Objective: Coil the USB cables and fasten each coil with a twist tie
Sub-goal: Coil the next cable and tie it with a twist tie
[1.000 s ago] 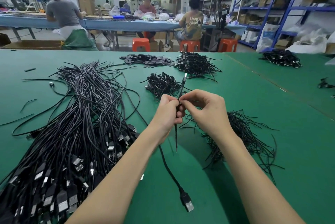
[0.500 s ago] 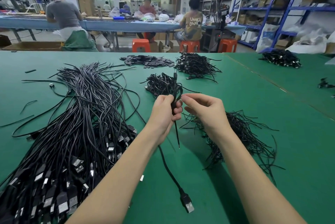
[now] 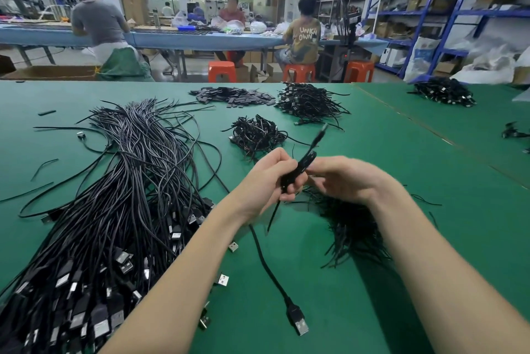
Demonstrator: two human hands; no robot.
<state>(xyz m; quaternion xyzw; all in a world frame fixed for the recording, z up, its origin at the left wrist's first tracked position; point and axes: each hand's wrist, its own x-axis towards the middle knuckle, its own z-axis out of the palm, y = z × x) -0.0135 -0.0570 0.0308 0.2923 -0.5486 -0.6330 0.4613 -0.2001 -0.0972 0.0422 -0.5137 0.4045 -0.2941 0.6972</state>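
Worktop (image 3: 372, 310): plain green, with a thin pale seam line on the right.
Loose USB cables (image 3: 120, 196): black sheaths, black plugs with silver metal tips.
Held cable (image 3: 298, 171): black, its hanging plug (image 3: 298, 322) black with a silver end.
Twist ties (image 3: 350, 227): black, heaped.
Tied coils (image 3: 258, 134): black; two farther heaps (image 3: 311, 104) likewise black with silver specks.
Flat pieces (image 3: 232, 95): dark grey, possibly black; blur hinders certainty.
Stools (image 3: 222, 71): orange-red.
Far table cover (image 3: 200, 41): light blue.
Shelving frames (image 3: 456, 9): blue.
Seated person's shirt (image 3: 305, 41): mustard-brown with white lettering.
Another person's top (image 3: 99, 22): grey.
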